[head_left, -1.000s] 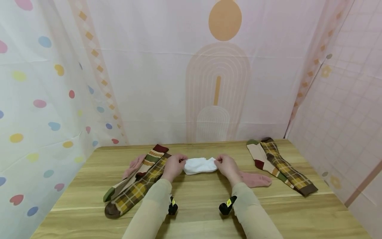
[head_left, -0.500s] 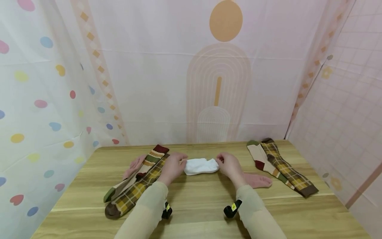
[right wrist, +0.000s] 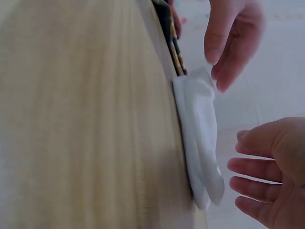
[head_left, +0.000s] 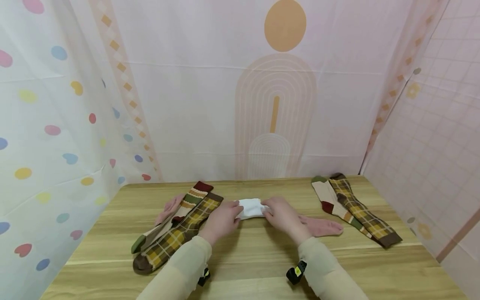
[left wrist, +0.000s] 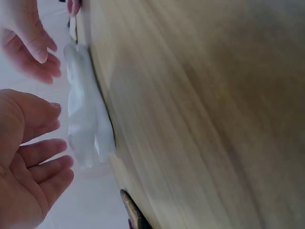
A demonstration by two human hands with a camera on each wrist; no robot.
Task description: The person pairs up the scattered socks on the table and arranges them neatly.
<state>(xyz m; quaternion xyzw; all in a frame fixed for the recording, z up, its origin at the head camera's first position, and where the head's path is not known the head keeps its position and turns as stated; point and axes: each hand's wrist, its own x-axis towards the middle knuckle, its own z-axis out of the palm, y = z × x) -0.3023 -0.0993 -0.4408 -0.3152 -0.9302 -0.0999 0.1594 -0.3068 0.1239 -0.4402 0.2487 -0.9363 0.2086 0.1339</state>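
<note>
White ankle socks (head_left: pixel 250 208) lie on the wooden table in two layers, between my hands. My left hand (head_left: pixel 221 221) hovers over their left end, overlapping it in the head view. Over the right end is my right hand (head_left: pixel 283 214). Both wrist views show a gap between the white socks (left wrist: pixel 83 109) and the loosely bent fingers, with nothing held. Just behind my right wrist, a pink sock (head_left: pixel 323 227) lies partly hidden.
At left, a brown-yellow plaid sock (head_left: pixel 174 239), a striped sock (head_left: pixel 196 196) and a pink sock (head_left: pixel 169 208) overlap. Another striped sock (head_left: pixel 324 193) and plaid sock (head_left: pixel 363 212) lie at right. A patterned curtain (head_left: pixel 195 104) hangs behind the table (head_left: pixel 247 266).
A second ago both hands pinched the ends of the white socks. They let go, drew slightly apart, and now have come inward over the ends. The socks have stayed in place.
</note>
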